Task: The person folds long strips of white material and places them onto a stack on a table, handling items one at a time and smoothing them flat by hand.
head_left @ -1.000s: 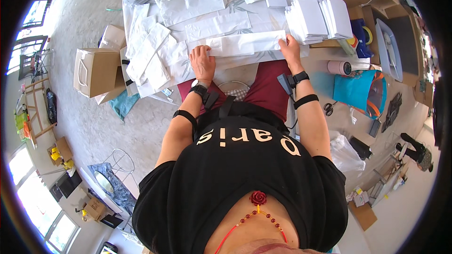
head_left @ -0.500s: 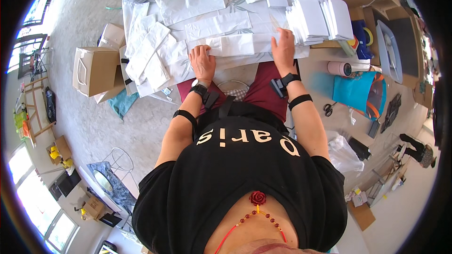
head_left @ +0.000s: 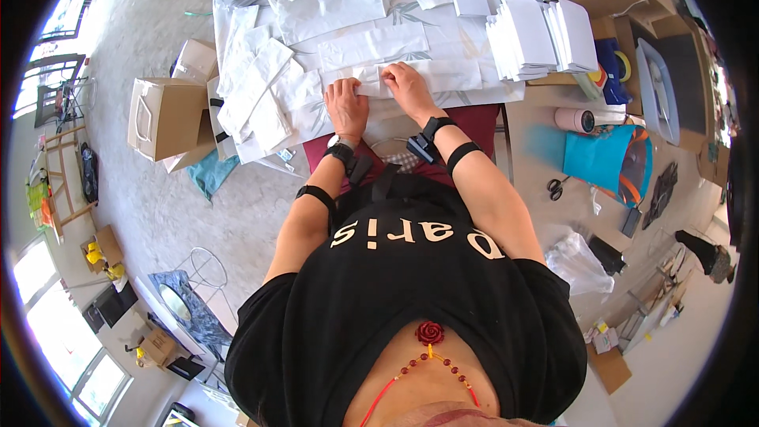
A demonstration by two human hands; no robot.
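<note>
Left hand [head_left: 346, 104]: flat, fingers spread, pressing the folded white paper sheet [head_left: 427, 77] near the tabletop's [head_left: 474, 120] front edge.
Right hand [head_left: 405, 85]: fingertips pinching the sheet's fold.
Room: white paper stacks [head_left: 538, 35] crowd the right edge.

Looks like a small packing workroom, maybe inside a home. Right under the left hand [head_left: 346, 107] and right hand [head_left: 409, 87]: a table [head_left: 482, 122] buried in white paper bags [head_left: 261, 91]. Just past the right hand, neat stacks of folded white bags [head_left: 538, 35]. Off to the right of the hands, a side bench [head_left: 545, 158] with a roll of tape [head_left: 575, 120], scissors [head_left: 556, 187] and a teal bag [head_left: 594, 161]. Left of the left hand, on the grey floor [head_left: 142, 198], open cardboard boxes [head_left: 162, 117]. Far down to the left, bright windows [head_left: 55, 324] and a wooden easel [head_left: 59, 178].
</note>
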